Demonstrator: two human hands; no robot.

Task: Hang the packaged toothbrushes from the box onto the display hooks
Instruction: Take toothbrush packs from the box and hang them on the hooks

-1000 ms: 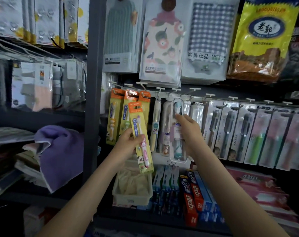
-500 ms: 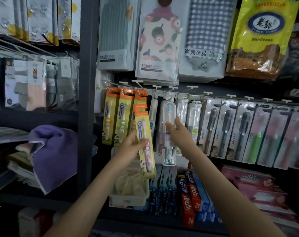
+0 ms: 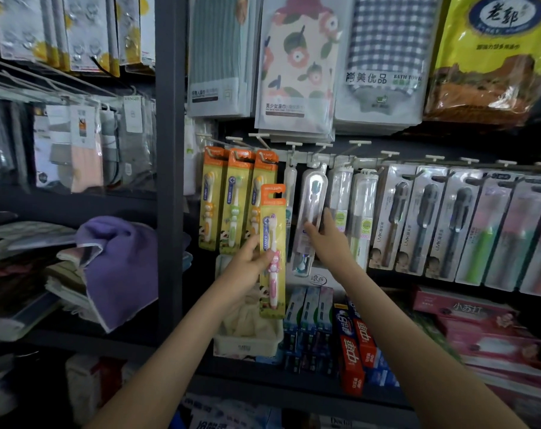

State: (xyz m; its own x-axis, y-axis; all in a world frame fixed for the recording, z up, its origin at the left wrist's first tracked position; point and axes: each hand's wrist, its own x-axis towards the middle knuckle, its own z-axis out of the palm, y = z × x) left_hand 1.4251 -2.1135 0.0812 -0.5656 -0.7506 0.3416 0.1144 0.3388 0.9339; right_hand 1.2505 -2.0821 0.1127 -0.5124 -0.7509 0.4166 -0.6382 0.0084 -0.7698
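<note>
— Pack height is what has changed: the clear toothbrush pack (image 3: 314, 205) sits higher than a second ago, and its top now meets a display hook (image 3: 318, 152), just right of the orange packs (image 3: 235, 199).
— So is it hung?
— I judge yes, though the hang hole is too small to make out. That leaves one pack in hand.
— Which one?
— The yellow toothbrush pack (image 3: 272, 252), upright in front of the orange row. The left hand (image 3: 247, 264) grips its left edge, fingers curled round it, forearm angled up from below.
— And the right hand (image 3: 329, 239)?
— The arm reaches up and forward with the thumb raised. Its fingertips pinch the clear pack's middle; it has not let go yet.
</note>
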